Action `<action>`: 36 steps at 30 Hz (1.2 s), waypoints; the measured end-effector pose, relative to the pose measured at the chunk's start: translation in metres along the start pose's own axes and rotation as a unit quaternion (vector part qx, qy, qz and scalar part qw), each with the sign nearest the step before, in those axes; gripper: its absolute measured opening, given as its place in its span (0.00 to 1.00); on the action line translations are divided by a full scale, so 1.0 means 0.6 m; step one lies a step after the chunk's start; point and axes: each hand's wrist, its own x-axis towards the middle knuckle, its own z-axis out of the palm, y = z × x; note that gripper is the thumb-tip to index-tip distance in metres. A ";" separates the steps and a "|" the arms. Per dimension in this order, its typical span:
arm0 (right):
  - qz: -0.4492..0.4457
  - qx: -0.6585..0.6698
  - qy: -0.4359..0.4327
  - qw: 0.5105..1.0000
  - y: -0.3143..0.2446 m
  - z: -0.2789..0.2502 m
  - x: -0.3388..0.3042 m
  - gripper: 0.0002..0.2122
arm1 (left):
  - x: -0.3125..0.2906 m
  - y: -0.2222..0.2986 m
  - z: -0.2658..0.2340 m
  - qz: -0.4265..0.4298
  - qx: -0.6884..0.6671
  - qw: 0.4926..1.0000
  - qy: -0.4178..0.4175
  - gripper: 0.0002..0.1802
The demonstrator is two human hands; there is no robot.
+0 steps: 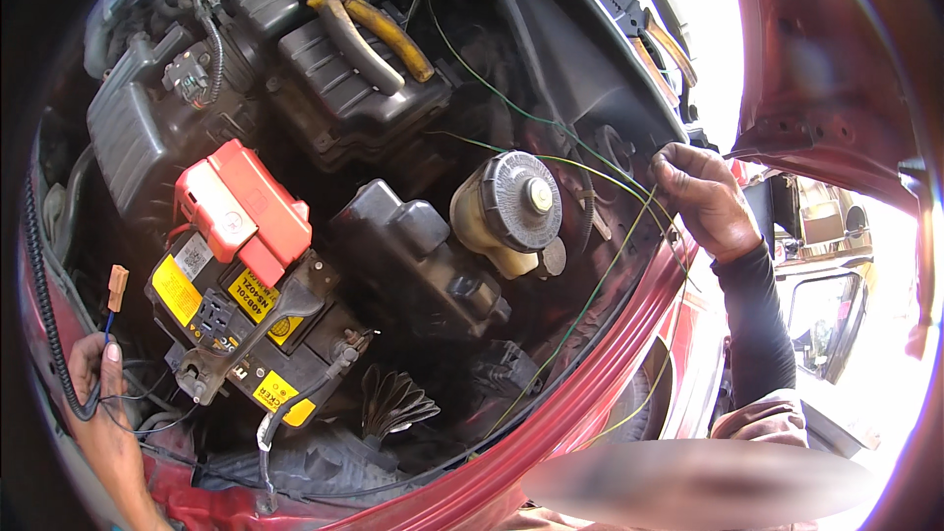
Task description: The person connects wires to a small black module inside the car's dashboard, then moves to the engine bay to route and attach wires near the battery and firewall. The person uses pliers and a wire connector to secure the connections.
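Observation:
My left hand [98, 379] at the lower left is closed, thumb and fingers pinching a thin blue wire [109, 324]. An orange-brown connector [117, 287] stands up at the end of that wire. Across the fingers curves a black corrugated conduit [41, 275], and thin dark wires loop beside the hand. Just right of it sits the car battery [211, 310] with yellow labels and a red plastic terminal cover [246, 206]. My right hand is out of view. On the right, a co-worker's dark-sleeved hand [703, 197] pinches thin green and yellow wires [615, 172].
Pliers [369, 34] with yellow and grey handles lie on a black box. A black-capped fluid reservoir [521, 202] stands near the middle. The red fender edge [551, 408] runs along the front right; the raised hood [836, 49] is at the upper right. A person's blurred part shows below.

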 end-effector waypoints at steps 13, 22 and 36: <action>-0.027 -0.096 0.029 0.995 0.006 0.006 0.000 0.13 | 0.000 -0.011 0.005 -0.002 -0.030 0.999 0.010 0.15; -0.063 -0.145 -0.021 0.987 0.002 -0.014 0.009 0.12 | -0.003 0.016 0.006 0.009 0.001 1.000 0.018 0.17; -0.238 -0.314 0.266 0.880 0.026 0.102 -0.078 0.14 | -0.008 0.019 -0.021 -0.006 0.065 0.998 -0.003 0.23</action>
